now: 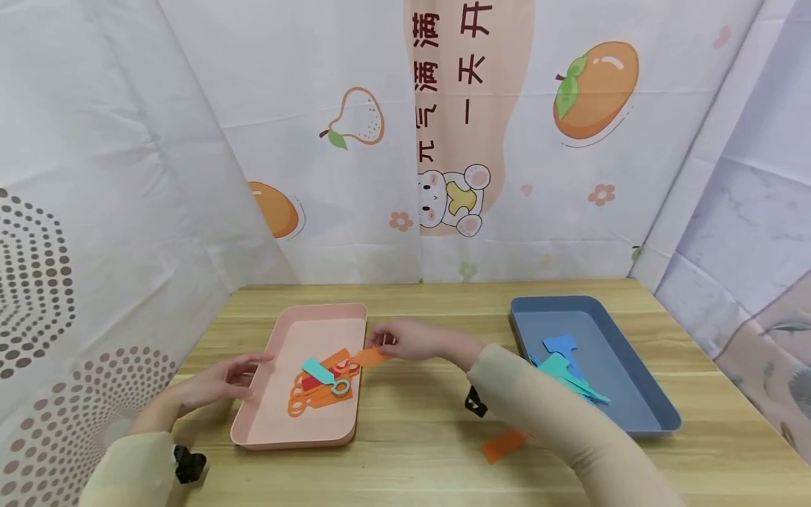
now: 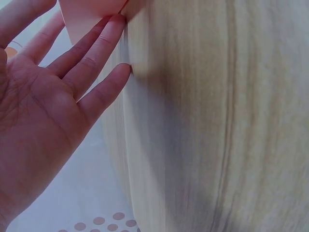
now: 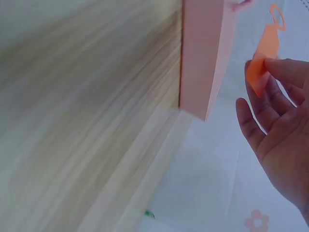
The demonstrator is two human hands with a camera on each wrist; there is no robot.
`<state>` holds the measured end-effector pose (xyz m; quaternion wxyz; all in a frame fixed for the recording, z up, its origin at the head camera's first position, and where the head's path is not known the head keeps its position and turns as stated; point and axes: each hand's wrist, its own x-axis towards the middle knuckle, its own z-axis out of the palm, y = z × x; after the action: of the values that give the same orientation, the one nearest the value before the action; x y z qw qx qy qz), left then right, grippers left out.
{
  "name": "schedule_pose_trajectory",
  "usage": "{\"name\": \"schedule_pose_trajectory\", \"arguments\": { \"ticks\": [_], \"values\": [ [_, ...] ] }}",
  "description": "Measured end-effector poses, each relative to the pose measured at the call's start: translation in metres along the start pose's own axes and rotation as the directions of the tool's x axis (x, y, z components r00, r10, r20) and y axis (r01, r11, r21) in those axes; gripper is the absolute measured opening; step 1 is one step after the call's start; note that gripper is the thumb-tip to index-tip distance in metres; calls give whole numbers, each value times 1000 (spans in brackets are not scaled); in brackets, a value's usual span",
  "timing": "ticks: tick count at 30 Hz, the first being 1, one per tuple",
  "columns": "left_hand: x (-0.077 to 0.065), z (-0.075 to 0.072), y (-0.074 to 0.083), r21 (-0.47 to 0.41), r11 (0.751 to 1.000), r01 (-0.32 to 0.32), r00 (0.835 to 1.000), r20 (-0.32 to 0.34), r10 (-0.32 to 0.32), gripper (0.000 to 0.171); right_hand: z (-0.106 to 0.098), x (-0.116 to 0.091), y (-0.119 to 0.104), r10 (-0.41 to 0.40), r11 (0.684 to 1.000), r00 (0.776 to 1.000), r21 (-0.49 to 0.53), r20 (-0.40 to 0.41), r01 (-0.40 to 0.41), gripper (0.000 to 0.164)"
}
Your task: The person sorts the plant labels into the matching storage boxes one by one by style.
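My right hand [image 1: 410, 339] pinches a flat orange tag [image 1: 372, 357] between thumb and fingers, over the right rim of the pink tray [image 1: 317, 332]. In the right wrist view, the tag's ring end [image 3: 277, 17] points away from the hand. A pile of tags lies inside the tray: several orange ones [image 1: 326, 401], a red one [image 1: 310, 384] and a teal one [image 1: 317, 369] on top. At the tray's left rim is my left hand [image 1: 215, 384], its fingers loosely extended and holding nothing. The left wrist view shows its fingertips [image 2: 117, 21] right at the tray's side.
A blue-grey tray [image 1: 633, 384] stands on the right, with a blue T-shaped piece [image 1: 560, 343] and several teal pieces [image 1: 556, 366] in it. Another orange tag [image 1: 503, 445] lies on the wooden table [image 1: 418, 436], partly behind my right sleeve. Printed curtains [image 1: 380, 49] close off the back and sides.
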<state>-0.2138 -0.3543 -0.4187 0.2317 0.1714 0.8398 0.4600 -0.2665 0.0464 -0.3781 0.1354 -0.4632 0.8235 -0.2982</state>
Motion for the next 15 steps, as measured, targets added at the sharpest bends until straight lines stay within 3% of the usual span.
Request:
{"name": "schedule_pose_trajectory", "arguments": {
  "ticks": [5,15],
  "values": [
    [0,1,0,16,1000,-7,1000,-6,7,70,11,21,-3,28,1000,999,4,-38,-28,14],
    [0,2,2,-13,1000,-28,1000,5,28,72,42,49,-8,-15,998,1000,68,-28,17,15]
  ]
}}
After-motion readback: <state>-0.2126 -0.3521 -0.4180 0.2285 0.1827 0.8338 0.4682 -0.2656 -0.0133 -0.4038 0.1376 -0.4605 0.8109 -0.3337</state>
